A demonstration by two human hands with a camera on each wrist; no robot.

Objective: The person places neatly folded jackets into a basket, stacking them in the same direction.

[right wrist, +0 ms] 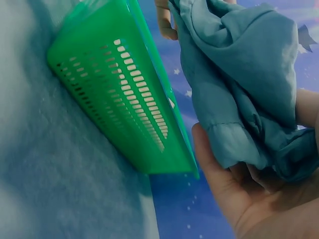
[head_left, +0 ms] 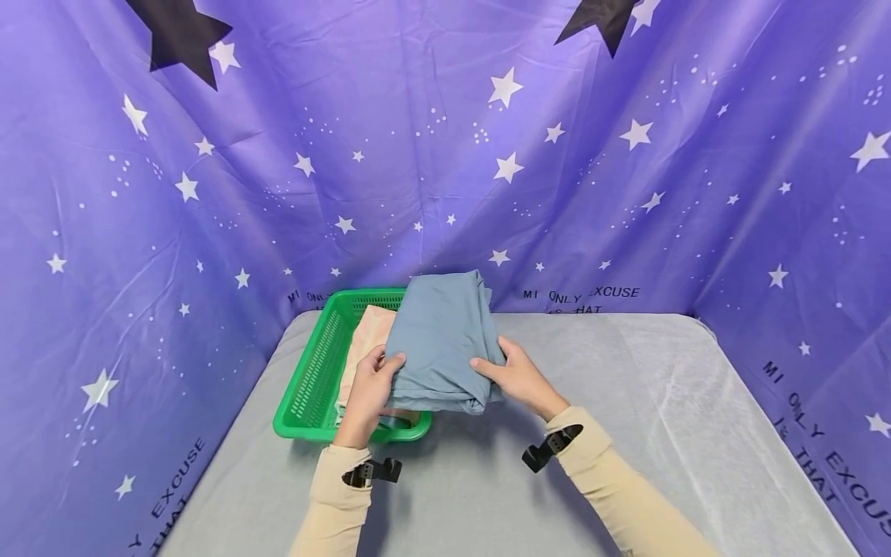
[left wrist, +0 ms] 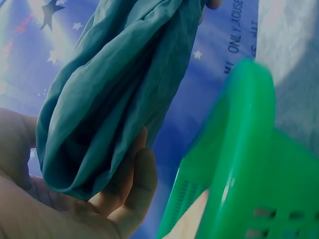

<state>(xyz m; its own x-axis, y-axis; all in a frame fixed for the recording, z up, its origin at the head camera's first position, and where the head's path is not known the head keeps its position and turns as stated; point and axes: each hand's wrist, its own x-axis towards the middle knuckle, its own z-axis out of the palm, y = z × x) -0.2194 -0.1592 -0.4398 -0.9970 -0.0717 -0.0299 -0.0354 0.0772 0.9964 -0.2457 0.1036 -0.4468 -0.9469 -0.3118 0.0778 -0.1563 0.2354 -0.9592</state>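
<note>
A folded blue-grey cloth [head_left: 442,340], its exact kind of garment not clear, is held up between both hands over the right part of a green plastic basket [head_left: 316,371]. My left hand [head_left: 372,383] grips its left edge, thumb on top and fingers beneath. On the opposite edge, my right hand [head_left: 518,375] pinches the cloth the same way. Several loose folds of the cloth [left wrist: 109,99] show from below in the left wrist view. In the right wrist view, the fingers [right wrist: 219,184] support its underside. Part of the basket is hidden behind the cloth.
Inside the basket lies a pale pink folded cloth [head_left: 365,340], with darker fabric near the front rim. The basket stands on the left of a grey-covered table [head_left: 626,433]. Purple star-printed curtains [head_left: 431,155] enclose the back and sides.
</note>
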